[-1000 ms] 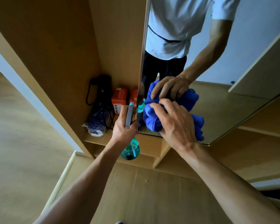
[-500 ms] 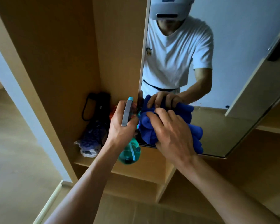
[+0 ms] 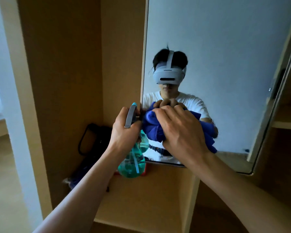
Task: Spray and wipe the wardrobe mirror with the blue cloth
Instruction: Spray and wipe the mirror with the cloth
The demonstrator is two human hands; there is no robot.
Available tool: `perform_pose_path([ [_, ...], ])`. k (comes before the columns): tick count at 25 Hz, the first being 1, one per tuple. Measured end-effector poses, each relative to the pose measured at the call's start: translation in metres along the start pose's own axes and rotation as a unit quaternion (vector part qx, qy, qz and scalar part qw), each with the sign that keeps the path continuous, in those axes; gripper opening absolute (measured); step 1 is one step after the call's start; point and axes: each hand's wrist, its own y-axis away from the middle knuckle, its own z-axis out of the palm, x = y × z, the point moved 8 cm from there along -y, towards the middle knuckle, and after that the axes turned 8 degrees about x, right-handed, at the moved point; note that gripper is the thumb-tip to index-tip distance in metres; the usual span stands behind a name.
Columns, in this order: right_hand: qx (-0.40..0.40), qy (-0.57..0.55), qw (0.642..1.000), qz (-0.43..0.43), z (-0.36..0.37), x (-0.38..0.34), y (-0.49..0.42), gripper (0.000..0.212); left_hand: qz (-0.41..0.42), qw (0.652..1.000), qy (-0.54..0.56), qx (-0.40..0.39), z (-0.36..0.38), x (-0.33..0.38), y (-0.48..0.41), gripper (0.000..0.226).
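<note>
The wardrobe mirror [image 3: 225, 47] fills the upper right, its left edge running down the middle of the view. My right hand [image 3: 180, 130] presses the bunched blue cloth [image 3: 152, 126] against the glass near that left edge, low on the mirror. The cloth's reflection shows behind it. My left hand [image 3: 124, 132] grips a spray bottle [image 3: 132, 163] with teal liquid and a grey trigger head, just left of the mirror's edge and touching the cloth hand's side.
A wooden wardrobe compartment [image 3: 65, 64] opens on the left, with a dark bag [image 3: 94, 142] on its shelf. Below the mirror is a wooden shelf front [image 3: 158, 199]. More shelves [image 3: 286, 121] stand at the right. A person wearing a headset is reflected in the mirror.
The view has tilted upward. Both hands rose along the mirror's left edge, the right hand carrying the cloth up the glass and the left keeping the bottle beside it.
</note>
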Motion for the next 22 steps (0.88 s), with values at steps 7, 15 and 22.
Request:
perform_pose_path([
  [7, 0.003, 0.026, 0.999, -0.019, 0.005, -0.006, 0.002, 0.054, 0.021, 1.000, 0.017, -0.004, 0.006, -0.003, 0.000, 0.016],
  [15, 0.022, 0.036, 0.998, -0.037, -0.020, 0.013, -0.038, 0.047, 0.024, 0.999, 0.011, -0.029, 0.005, 0.009, 0.003, 0.016],
  [22, 0.043, 0.040, 0.997, -0.050, -0.035, 0.023, -0.078, 0.043, 0.022, 0.998, 0.044, -0.049, 0.002, 0.014, 0.000, 0.015],
])
